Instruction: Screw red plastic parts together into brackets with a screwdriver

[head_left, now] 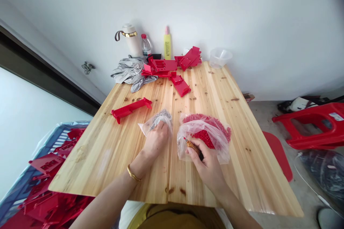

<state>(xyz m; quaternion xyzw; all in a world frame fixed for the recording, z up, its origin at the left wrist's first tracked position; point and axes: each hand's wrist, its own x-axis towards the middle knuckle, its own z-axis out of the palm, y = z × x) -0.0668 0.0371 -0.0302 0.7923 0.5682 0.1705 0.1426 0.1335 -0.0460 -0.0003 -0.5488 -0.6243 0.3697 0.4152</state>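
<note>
My left hand [157,137] reaches into a clear plastic bag [145,127] of small silver metal pieces [164,115]. Its fingers are drawn together, and the fingertips are partly hidden, so what they pinch does not show. In my right hand [208,164] is a short amber-handled screwdriver [192,145], its tip pointing up and left with a small red piece at the end. The right hand is over the near edge of a second clear bag [185,132], which holds many small red plastic pieces [204,137].
One red plastic bracket [131,109] lies left on the wooden table [215,96]. More red brackets [163,66] lie at the back by a grey cloth [130,71], jug [131,41], bottles and clear tub [220,58]. A blue basket [60,137] of red parts stands left; a red stool [314,125] is right.
</note>
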